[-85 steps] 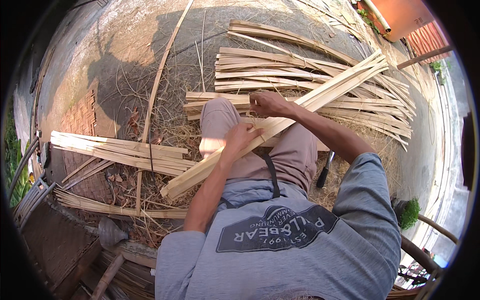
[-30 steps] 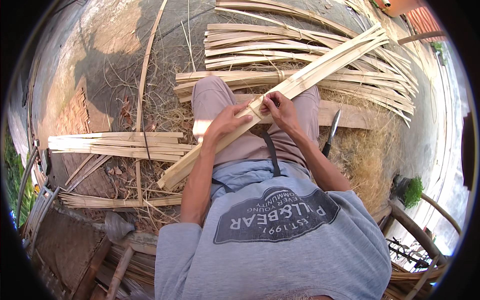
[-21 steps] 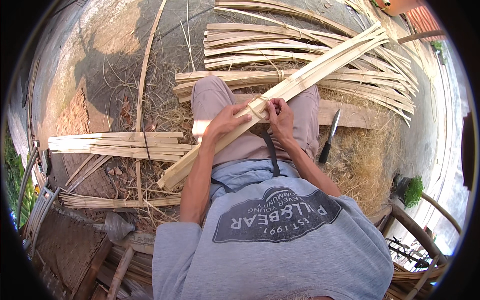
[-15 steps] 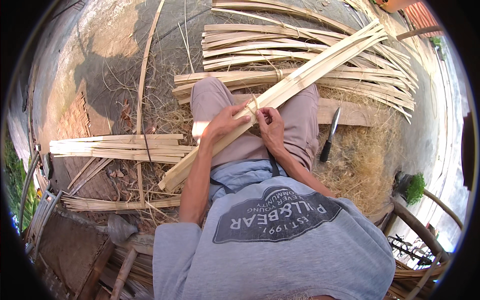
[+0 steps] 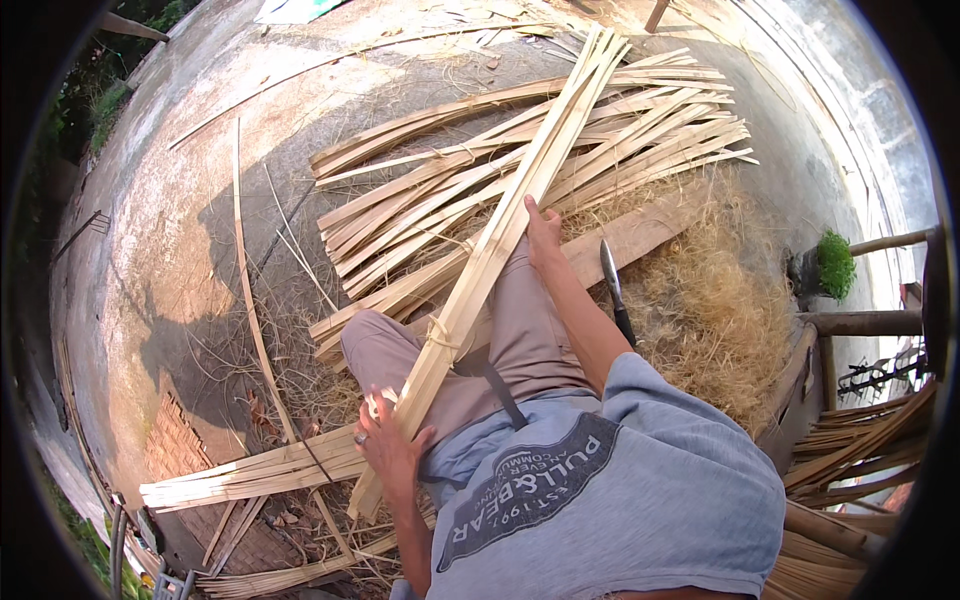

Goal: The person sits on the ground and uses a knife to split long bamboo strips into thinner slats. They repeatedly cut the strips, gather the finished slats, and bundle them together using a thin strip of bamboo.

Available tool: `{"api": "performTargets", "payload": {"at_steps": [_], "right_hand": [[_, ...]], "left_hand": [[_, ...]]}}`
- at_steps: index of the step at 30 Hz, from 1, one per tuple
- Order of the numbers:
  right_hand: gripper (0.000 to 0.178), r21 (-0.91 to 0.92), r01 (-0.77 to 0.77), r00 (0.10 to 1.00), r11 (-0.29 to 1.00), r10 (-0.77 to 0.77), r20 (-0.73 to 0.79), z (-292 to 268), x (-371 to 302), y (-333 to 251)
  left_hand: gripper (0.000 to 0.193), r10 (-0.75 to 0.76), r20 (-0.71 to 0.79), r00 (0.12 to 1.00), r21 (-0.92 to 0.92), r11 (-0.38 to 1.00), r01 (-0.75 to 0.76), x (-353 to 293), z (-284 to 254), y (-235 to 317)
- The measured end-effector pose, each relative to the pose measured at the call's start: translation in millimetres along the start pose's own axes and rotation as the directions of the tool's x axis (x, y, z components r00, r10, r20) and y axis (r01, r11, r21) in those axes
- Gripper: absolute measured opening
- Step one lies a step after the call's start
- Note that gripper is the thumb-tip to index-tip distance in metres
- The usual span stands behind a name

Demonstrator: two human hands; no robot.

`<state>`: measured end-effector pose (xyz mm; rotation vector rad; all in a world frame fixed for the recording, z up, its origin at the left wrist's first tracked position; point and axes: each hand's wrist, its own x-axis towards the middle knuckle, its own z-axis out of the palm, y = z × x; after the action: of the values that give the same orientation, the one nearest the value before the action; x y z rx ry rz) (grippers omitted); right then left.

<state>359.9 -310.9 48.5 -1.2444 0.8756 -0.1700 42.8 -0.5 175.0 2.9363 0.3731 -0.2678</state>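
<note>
A long bundle of pale bamboo strips (image 5: 500, 235) lies slantwise across my lap, with a thin tie (image 5: 440, 334) knotted around it below its middle. My left hand (image 5: 390, 445) grips its near end from above, thumb on one side and fingers on the other. Farther up, my right hand (image 5: 543, 232) grasps the bundle's right edge; its thumb shows and the other fingers are partly hidden. To the right of my right forearm rests a knife (image 5: 613, 285) with a dark handle, its blade pointing away from me.
Tied bundles of bamboo strips (image 5: 400, 225) cover the ground ahead. More strips (image 5: 250, 470) lie at left beside a woven mat piece (image 5: 185, 440). A wooden board (image 5: 645, 235) crosses beyond my knees. Shavings (image 5: 715, 320) are heaped at right, near a green plant (image 5: 835, 265).
My hands have left the tie and spread apart along the bundle, left to the near end, right farther up. The bundle now points more steeply away, and the view has shifted.
</note>
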Motion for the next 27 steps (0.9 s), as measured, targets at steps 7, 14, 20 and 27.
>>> {"api": "performTargets", "payload": {"at_steps": [7,14,20,27], "right_hand": [[0.043,0.040,0.044,0.944,0.998,-0.055,0.324,25,41,-21],[0.036,0.225,0.126,0.942,0.966,-0.188,0.278,52,26,-89],[0.044,0.328,-0.107,0.934,0.939,-0.019,0.358,67,96,-111],[0.044,0.099,-0.043,0.879,0.994,-0.009,0.477,4,61,-71]], "left_hand": [[0.092,0.090,-0.050,0.995,-0.281,0.955,-0.100,-41,27,-61],[0.079,0.124,-0.250,0.960,-0.324,0.924,-0.204,-4,34,-61],[0.080,0.132,-0.265,0.955,-0.164,0.970,-0.180,125,-5,-44],[0.065,0.104,-0.074,0.992,-0.121,0.986,-0.112,279,-2,-52]]}}
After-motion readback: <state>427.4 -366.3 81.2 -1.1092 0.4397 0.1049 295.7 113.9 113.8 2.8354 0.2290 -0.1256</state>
